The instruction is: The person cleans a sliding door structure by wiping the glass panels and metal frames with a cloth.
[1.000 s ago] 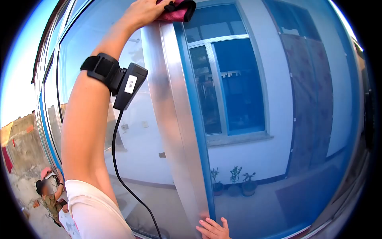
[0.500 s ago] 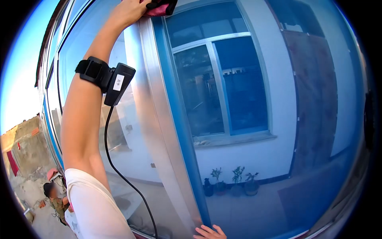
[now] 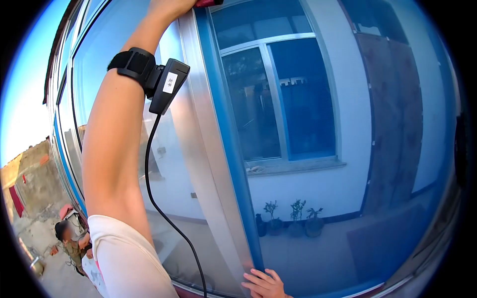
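Observation:
My left hand (image 3: 171, 6) is raised at the top edge, its fingers mostly cut off by the view. It grips a dark red and black cloth (image 3: 209, 2), of which only a strip shows, at the upper part of the metal window frame (image 3: 196, 94). A black strapped device (image 3: 169, 87) with a white label sits on my left forearm, and its cable (image 3: 149, 169) hangs down. At the bottom, my right hand (image 3: 266, 284) lies with fingers spread against the lower frame and the blue-tinted glass (image 3: 318, 258), holding nothing.
Through the glass stand potted plants (image 3: 296, 218) below an inner window (image 3: 278, 99) and a brown panel (image 3: 392, 124). Down at the left, a person (image 3: 74, 243) sits outdoors near a rough wall (image 3: 35, 184). A metal pot (image 3: 37, 266) is on the ground there.
My left arm and the cloth have shifted up and right in view, so less of the cloth shows. A little more of my right hand is visible, still at the lower frame.

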{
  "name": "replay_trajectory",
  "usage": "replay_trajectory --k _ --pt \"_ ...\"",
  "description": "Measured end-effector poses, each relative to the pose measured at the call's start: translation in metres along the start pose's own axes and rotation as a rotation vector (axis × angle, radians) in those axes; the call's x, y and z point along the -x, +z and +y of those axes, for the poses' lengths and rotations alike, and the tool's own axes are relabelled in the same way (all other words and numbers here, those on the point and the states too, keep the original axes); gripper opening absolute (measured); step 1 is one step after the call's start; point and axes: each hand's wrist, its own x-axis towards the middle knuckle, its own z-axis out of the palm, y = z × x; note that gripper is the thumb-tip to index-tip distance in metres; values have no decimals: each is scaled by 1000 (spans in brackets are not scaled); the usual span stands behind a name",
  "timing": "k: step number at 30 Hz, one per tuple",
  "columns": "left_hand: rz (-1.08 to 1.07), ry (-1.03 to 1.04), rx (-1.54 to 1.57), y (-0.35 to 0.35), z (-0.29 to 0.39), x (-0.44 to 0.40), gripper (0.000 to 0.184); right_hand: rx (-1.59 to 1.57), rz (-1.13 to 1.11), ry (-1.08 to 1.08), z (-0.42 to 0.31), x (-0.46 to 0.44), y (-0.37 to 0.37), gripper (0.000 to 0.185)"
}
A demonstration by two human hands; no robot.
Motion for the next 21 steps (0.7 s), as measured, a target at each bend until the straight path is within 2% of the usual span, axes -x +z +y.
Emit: replay_trajectory --k 1,3,5,7,8,12,15,17,21 --pt "-15 -4 3 -17 14 16 39 -8 -12 6 0 3 0 29" --pt "94 191 12 -42 39 55 41 -52 17 83 -1 15 -3 27" --pt "45 235 -82 -74 75 101 47 -70 0 82 2 30 1 30" --pt "72 -131 356 -94 114 136 57 -148 -19 102 2 45 2 33" --pt "16 -194 398 -109 130 150 63 -164 -36 113 2 47 3 33" --pt "-133 -266 373 -155 184 205 69 -197 -29 109 1 36 -9 31" --pt "-254 -324 497 -189 222 245 72 -244 -25 114 -3 40 -8 31" --pt "-440 -360 528 -221 254 273 71 -258 16 125 -2 43 -3 31" --pt "-566 -325 617 -268 313 341 62 -239 -12 138 -2 47 1 31"
